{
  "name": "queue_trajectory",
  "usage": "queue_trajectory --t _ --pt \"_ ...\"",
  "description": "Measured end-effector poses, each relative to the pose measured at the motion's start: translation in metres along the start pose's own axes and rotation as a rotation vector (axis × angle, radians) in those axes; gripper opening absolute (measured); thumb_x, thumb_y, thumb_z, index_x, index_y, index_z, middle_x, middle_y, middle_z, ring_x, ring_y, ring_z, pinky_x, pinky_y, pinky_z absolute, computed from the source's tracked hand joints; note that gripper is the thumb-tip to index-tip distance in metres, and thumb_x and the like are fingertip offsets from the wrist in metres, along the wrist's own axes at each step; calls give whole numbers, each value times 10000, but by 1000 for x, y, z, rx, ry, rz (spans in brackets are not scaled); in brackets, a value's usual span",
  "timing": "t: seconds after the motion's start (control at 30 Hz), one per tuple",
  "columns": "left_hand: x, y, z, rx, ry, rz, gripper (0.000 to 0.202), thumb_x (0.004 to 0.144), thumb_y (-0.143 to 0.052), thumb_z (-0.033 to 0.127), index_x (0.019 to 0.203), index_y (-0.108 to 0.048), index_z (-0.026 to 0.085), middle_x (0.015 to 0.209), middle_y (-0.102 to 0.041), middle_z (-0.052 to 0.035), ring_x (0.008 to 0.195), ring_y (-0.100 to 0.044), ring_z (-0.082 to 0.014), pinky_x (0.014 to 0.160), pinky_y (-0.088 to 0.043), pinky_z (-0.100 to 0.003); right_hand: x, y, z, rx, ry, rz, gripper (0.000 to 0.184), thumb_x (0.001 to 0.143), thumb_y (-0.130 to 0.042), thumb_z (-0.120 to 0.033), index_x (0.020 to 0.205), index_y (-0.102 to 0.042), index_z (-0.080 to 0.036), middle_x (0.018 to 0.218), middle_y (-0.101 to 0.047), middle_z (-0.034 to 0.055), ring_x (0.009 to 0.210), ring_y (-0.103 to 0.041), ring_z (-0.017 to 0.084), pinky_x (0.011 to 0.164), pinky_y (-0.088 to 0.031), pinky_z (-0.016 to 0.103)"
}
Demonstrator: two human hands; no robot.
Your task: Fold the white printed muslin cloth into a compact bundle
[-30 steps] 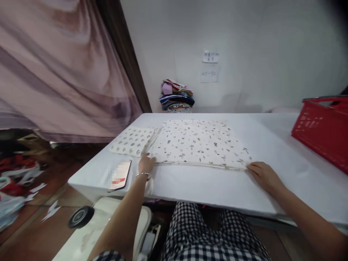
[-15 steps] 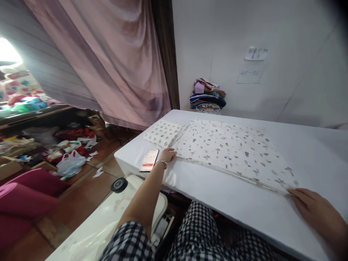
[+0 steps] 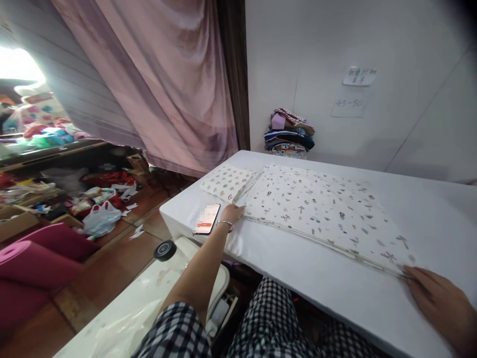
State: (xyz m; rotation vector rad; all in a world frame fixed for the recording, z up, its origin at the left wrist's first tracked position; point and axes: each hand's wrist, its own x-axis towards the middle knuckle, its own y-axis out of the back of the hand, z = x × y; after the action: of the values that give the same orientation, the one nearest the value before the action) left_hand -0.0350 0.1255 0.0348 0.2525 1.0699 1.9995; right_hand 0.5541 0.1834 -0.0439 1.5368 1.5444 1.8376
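A white cloth (image 3: 316,204) with small printed motifs lies folded in layers on the white-covered table (image 3: 283,256). My left hand (image 3: 234,214), with a bracelet at the wrist, pinches the cloth's near left corner. At the near right corner, my right hand (image 3: 434,288) grips the edge between thumb and fingers. Against the cloth's left side rests a smaller folded cloth (image 3: 227,181) with a leaf-like print. A phone (image 3: 207,219) with a lit screen lies just left of my left hand.
Folded clothes (image 3: 288,133) are stacked by the wall beyond the table. A pink curtain (image 3: 179,84) hangs at the left. On the floor are pink rolled mats (image 3: 40,268) and a plastic bag (image 3: 100,219). A black round object (image 3: 164,250) sits by a white surface.
The view has shifted slightly, so most things sit a little further right. Both hands keep their hold on the cloth's near corners, and the cloth lies much the same.
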Motion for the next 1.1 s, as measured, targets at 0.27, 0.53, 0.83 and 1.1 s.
queue_trajectory --t 0.27,0.53,0.83,1.1 --pt "8 3 10 171 -34 -44 316 625 -636 432 726 -634 133 863 -664 -158 825 -610 -245 652 -416 -271 -2 2 -1 -6 -57 -40 324 758 -413 -410 1035 -544 -307 992 -624 102 916 -585 309 826 -464 447" --pt "3 4 20 91 -63 -39 253 711 -590 400 756 -616 152 826 -664 -105 753 -609 -174 598 -419 -227 2 3 -3 -22 -55 -55 289 779 -387 -421 940 -582 -282 968 -641 93 904 -592 296 817 -479 435" --pt "-1 -5 22 111 -51 -116 323 702 -604 435 575 -598 138 504 -579 -56 510 -564 -155 522 -417 -246 -2 0 1 -24 -55 -59 318 787 -386 -420 984 -572 -253 1018 -628 107 938 -584 289 854 -460 429" --pt "-4 -5 33 300 -85 -55 221 670 -621 326 760 -650 126 792 -674 -140 872 -619 -238 730 -438 -270 2 5 -5 -52 -49 -22 351 783 -373 -411 988 -591 -227 992 -631 109 938 -581 288 859 -456 414"
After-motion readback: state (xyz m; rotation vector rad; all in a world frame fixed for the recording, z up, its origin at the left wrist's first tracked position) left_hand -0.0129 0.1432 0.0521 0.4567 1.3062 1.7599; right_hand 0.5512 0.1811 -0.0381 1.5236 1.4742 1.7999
